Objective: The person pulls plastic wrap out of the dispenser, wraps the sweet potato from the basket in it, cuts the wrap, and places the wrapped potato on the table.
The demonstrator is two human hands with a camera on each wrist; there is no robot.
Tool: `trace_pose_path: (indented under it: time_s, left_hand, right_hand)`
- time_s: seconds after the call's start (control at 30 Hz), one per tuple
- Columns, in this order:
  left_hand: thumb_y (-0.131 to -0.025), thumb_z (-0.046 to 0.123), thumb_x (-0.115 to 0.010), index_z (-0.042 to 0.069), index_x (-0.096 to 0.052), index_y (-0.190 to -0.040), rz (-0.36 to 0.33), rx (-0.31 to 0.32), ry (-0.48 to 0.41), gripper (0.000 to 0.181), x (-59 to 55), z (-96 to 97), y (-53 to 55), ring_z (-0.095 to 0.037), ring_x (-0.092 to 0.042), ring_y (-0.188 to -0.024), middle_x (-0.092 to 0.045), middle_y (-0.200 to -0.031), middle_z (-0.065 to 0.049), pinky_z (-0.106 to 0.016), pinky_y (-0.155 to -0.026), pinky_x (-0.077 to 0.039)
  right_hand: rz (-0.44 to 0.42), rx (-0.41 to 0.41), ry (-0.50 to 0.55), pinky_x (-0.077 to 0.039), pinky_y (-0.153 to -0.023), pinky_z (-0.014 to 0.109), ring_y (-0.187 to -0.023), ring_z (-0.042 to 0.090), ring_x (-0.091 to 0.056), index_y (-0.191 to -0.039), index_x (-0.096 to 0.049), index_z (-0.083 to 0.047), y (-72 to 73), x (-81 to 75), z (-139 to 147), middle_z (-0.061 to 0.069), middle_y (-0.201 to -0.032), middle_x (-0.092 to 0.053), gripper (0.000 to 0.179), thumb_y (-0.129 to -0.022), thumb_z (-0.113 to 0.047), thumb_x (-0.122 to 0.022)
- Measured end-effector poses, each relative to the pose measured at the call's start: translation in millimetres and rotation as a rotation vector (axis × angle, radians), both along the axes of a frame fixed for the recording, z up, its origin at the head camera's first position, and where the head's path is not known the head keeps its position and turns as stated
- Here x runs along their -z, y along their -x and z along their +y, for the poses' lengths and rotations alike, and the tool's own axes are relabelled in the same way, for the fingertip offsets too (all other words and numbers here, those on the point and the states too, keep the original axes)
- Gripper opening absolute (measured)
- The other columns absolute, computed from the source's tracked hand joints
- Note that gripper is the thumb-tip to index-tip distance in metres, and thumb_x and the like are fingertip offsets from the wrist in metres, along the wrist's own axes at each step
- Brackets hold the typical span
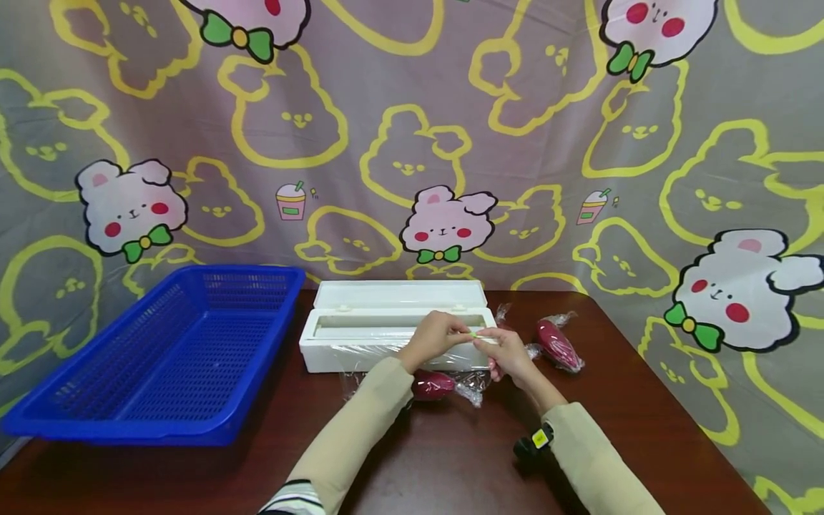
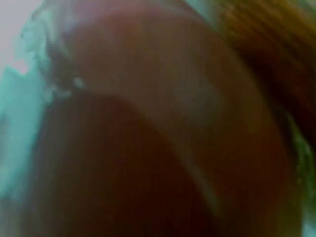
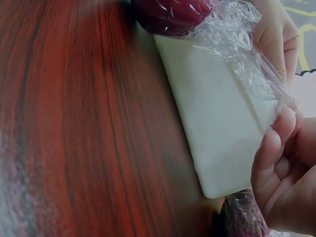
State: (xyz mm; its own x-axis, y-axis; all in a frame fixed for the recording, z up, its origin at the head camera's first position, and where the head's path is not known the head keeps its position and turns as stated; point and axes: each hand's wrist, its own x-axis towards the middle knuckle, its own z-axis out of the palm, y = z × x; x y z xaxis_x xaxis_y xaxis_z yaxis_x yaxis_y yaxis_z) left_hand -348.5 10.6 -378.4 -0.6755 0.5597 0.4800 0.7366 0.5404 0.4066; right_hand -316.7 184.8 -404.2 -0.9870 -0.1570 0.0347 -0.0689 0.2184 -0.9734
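A white cling film dispenser box [image 1: 386, 355] stands with its lid [image 1: 399, 294] raised at the back. Clear plastic film [image 3: 259, 74] stretches along its front, and my right hand [image 1: 511, 354] pinches the film between thumb and fingertips. My left hand [image 1: 433, 340] pinches at the film just beside it, the fingertips of both hands nearly meeting over the box's front right. A small green spot [image 1: 473, 334] shows between them. Below the left wrist lies a dark red, rounded item [image 1: 433, 386] wrapped in film with a twisted end. The left wrist view holds only blurred skin.
Another film-wrapped dark red item [image 1: 558, 345] lies right of the box. A large blue perforated basket [image 1: 257, 379] stands on the left of the brown table [image 1: 412, 472]. Behind the table hangs a patterned curtain [image 1: 360, 86].
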Motion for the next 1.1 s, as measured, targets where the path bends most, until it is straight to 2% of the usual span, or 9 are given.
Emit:
trace_pose_path:
  time_s: [0.1, 0.27, 0.37, 0.53, 0.67, 0.77, 0.9, 1.1]
  left_hand:
    - [-0.078, 0.018, -0.069, 0.008, -0.072, -0.080, -0.031, 0.021, -0.048, 0.011, 0.1, -9.3, 1.4, -0.010, -0.062, -0.070, -0.068, -0.076, 0.000, -0.018, -0.067, -0.045]
    - [-0.079, 0.017, -0.068, 0.006, -0.072, -0.082, -0.103, 0.015, -0.089, 0.012, -1.4, -43.8, 1.1, -0.013, -0.062, -0.073, -0.068, -0.078, -0.002, -0.023, -0.073, -0.047]
    - [-0.079, 0.017, -0.068, 0.006, -0.072, -0.083, -0.101, -0.021, -0.081, 0.012, -2.4, -69.8, -0.1, -0.014, -0.062, -0.075, -0.067, -0.079, -0.002, -0.027, -0.074, -0.047]
    - [-0.078, 0.015, -0.068, 0.005, -0.071, -0.083, -0.048, -0.065, -0.058, 0.012, -3.2, -111.5, -3.6, -0.019, -0.062, -0.078, -0.067, -0.080, -0.004, -0.030, -0.074, -0.047]
    - [-0.075, 0.011, -0.070, 0.001, -0.071, -0.080, -0.041, -0.117, -0.090, 0.010, -2.6, -137.5, -6.6, -0.022, -0.062, -0.077, -0.067, -0.078, -0.007, -0.033, -0.073, -0.047]
    - [-0.073, 0.008, -0.072, 0.000, -0.071, -0.079, -0.035, -0.156, -0.103, 0.010, -2.7, -151.1, -7.8, -0.023, -0.062, -0.076, -0.067, -0.077, -0.007, -0.034, -0.072, -0.047]
    - [-0.074, 0.010, -0.071, 0.000, -0.071, -0.080, -0.004, -0.159, -0.055, 0.012, -6.3, -160.7, -9.4, -0.024, -0.062, -0.076, -0.067, -0.078, -0.008, -0.035, -0.071, -0.046]
    - [-0.074, 0.010, -0.071, 0.001, -0.072, -0.080, -0.048, -0.218, -0.017, 0.011, -11.8, -171.1, -18.3, -0.024, -0.062, -0.078, -0.068, -0.080, -0.008, -0.036, -0.073, -0.047]
  right_hand:
    - [-0.003, 0.013, -0.005, -0.038, -0.032, 0.023, -0.032, 0.007, -0.042, -0.112, -0.052, 0.007, 0.9, -0.5, 5, 0.000, -0.043, -0.043, 0.031, -0.088, -0.013, -0.057]
    - [-0.002, 0.020, -0.037, -0.040, -0.033, 0.024, -0.032, 0.008, -0.042, -0.111, -0.052, 0.005, 3.0, -3.7, 11, 0.001, -0.044, -0.043, 0.030, -0.088, -0.014, -0.056]
    - [-0.003, 0.014, -0.042, -0.041, -0.033, 0.024, -0.033, 0.008, -0.042, -0.112, -0.051, 0.006, 4.0, -4.9, 13, 0.001, -0.044, -0.043, 0.032, -0.088, -0.015, -0.057]
    - [-0.019, 0.020, -0.038, -0.040, -0.033, 0.024, -0.032, 0.007, -0.042, -0.113, -0.050, 0.006, 3.8, -4.3, 11, 0.000, -0.044, -0.043, 0.032, -0.088, -0.014, -0.057]
    - [-0.021, 0.008, -0.045, -0.041, -0.033, 0.025, -0.033, 0.008, -0.043, -0.114, -0.050, 0.006, 3.6, -3.6, 9, 0.000, -0.044, -0.044, 0.034, -0.088, -0.015, -0.057]
    - [-0.010, 0.017, -0.054, -0.041, -0.033, 0.025, -0.032, 0.008, -0.043, -0.113, -0.051, 0.006, 3.5, -4.3, 10, 0.001, -0.044, -0.044, 0.033, -0.088, -0.015, -0.057]
    - [0.002, 0.018, -0.058, -0.040, -0.032, 0.024, -0.032, 0.008, -0.043, -0.112, -0.051, 0.006, 4.3, -4.8, 10, 0.001, -0.044, -0.044, 0.032, -0.088, -0.015, -0.057]
    - [-0.015, 0.007, -0.091, -0.040, -0.032, 0.026, -0.033, 0.008, -0.044, -0.111, -0.052, 0.005, 5.6, -5.1, 8, 0.001, -0.043, -0.044, 0.030, -0.088, -0.014, -0.056]
